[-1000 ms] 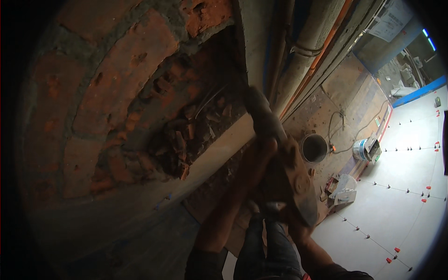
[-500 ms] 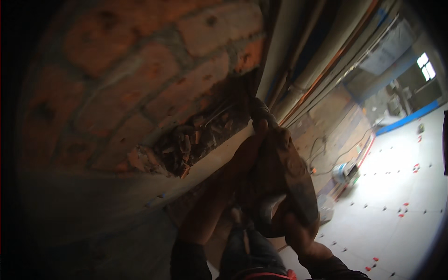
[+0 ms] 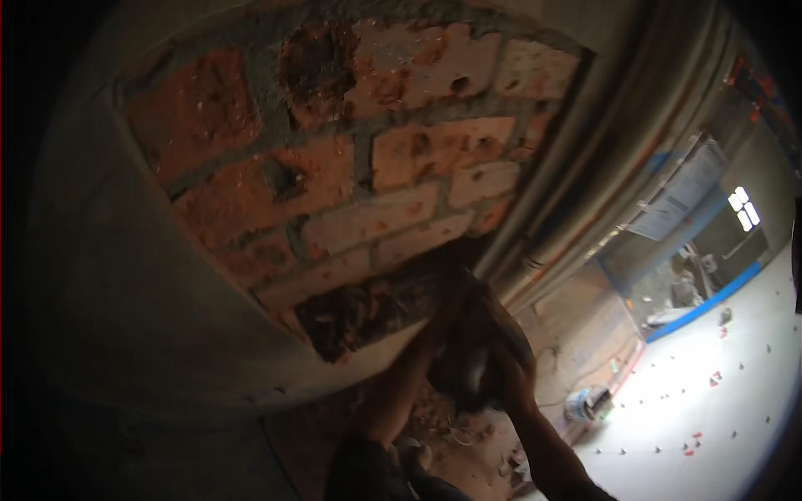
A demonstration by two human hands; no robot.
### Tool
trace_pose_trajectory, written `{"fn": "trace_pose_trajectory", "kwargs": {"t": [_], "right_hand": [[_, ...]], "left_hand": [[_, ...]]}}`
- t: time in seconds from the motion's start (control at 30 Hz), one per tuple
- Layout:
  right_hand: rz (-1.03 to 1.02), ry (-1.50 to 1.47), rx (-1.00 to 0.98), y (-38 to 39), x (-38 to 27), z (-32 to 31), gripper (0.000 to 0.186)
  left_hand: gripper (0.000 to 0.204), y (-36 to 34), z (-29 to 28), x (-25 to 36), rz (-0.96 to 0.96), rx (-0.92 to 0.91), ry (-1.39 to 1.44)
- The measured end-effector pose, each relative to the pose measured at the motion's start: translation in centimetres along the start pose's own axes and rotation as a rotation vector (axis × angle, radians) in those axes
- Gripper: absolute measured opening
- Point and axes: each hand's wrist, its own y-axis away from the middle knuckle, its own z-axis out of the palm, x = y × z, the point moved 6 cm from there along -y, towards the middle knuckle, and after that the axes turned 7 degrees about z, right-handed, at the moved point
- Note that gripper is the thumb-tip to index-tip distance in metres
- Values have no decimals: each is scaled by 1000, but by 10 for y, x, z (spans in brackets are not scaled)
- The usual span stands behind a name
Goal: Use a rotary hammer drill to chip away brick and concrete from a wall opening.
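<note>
Both my hands are on a dark hammer drill (image 3: 493, 326), pointed at the right end of a broken-out slot (image 3: 359, 317) in a brick wall. Toward its front, my left hand (image 3: 447, 313) is wrapped round the body; deep shadow hides most of the fingers. My right hand (image 3: 514, 376) grips the rear handle. The bit's tip is lost in the dark of the slot. Broken brick bits lie inside the slot, under the exposed orange brickwork (image 3: 368, 221).
Pale vertical pipes (image 3: 551, 242) run close along the right of the bricks. Plaster (image 3: 184, 301) borders them on the left. Rubble (image 3: 451, 426) covers the ground below. Rightward, a bucket (image 3: 589, 403) stands beside a white tiled floor (image 3: 668, 417) dotted with small spacers.
My view has tilted up and back, so more brickwork shows and the drill appears lower and smaller. Both hands keep their hold on it.
</note>
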Motion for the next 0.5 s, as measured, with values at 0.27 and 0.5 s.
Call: {"fn": "trace_pose_trajectory", "kwargs": {"t": [0.27, 0.5], "right_hand": [[371, 115, 168, 40, 66, -41, 15], [457, 113, 26, 32, 39, -31, 18]], "left_hand": [[94, 35, 46, 50, -256, 195, 107], [88, 63, 34, 42, -301, 348, 69]]}}
